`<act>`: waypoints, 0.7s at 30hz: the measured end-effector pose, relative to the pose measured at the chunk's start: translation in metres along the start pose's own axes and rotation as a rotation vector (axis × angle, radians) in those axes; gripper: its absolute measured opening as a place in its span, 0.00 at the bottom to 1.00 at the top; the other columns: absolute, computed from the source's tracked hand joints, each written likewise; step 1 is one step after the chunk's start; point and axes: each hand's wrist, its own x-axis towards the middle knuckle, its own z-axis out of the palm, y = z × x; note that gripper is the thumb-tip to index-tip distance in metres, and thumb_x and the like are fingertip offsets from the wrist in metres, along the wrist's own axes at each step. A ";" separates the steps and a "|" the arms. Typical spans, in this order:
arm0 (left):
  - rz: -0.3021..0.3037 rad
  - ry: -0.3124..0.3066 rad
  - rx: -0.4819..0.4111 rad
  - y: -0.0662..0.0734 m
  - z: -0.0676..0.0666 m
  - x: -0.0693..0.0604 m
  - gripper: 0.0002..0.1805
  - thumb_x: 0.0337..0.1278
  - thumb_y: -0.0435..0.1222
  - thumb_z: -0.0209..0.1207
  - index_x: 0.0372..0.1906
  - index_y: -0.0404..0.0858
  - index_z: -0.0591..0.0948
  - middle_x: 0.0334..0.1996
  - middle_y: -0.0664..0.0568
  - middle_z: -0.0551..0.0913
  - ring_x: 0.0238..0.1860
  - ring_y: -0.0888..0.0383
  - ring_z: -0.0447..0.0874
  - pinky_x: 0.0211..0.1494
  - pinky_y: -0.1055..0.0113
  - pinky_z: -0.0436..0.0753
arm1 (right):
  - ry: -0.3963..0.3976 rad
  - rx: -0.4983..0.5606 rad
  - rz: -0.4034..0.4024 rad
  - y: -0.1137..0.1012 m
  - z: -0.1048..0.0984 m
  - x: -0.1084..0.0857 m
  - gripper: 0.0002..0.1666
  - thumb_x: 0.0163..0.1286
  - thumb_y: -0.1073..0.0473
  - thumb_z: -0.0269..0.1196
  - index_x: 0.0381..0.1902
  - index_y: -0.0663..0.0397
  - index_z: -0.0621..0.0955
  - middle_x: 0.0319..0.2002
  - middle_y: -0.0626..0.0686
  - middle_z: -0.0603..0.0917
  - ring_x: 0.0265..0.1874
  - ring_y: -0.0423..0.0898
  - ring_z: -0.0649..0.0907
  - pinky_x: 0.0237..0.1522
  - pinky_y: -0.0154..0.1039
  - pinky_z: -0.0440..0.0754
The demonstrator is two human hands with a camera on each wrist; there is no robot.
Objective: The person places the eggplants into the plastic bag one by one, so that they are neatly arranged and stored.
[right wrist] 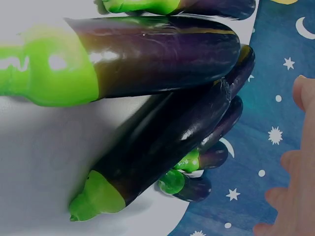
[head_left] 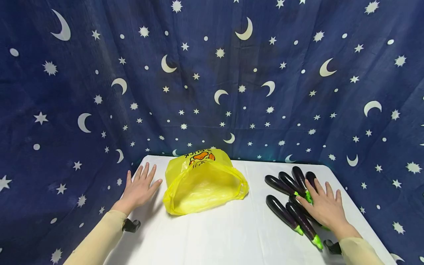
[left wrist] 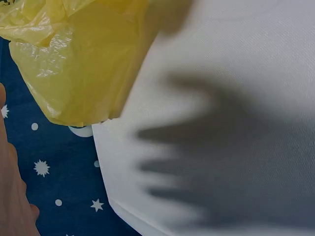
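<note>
A yellow plastic bag (head_left: 205, 187) with a printed orange duck lies on the white table, its mouth gaping toward me. Left of it, my left hand (head_left: 138, 187) is spread flat with nothing in it; the left wrist view shows its shadow on the cloth and part of the hand (left wrist: 15, 187) at the edge. On the right are several dark purple eggplants (head_left: 281, 211) with green caps. My right hand (head_left: 326, 206) hovers over some of them, fingers spread, hiding part of one. In the right wrist view the eggplants (right wrist: 162, 132) lie apart from the fingers (right wrist: 290, 196).
White cloth covers the table (head_left: 225, 235), and its far edge meets a dark blue curtain (head_left: 212, 92) with moons and stars. The curtain also closes in both sides. A black strap (head_left: 131, 225) sits on the left wrist.
</note>
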 end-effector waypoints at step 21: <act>0.056 -0.030 -0.197 0.028 -0.015 0.015 0.43 0.77 0.62 0.37 0.83 0.41 0.48 0.82 0.36 0.41 0.79 0.34 0.36 0.73 0.31 0.30 | -0.007 0.098 0.011 -0.003 -0.003 -0.002 0.53 0.74 0.30 0.52 0.83 0.52 0.51 0.75 0.75 0.55 0.71 0.81 0.49 0.65 0.78 0.27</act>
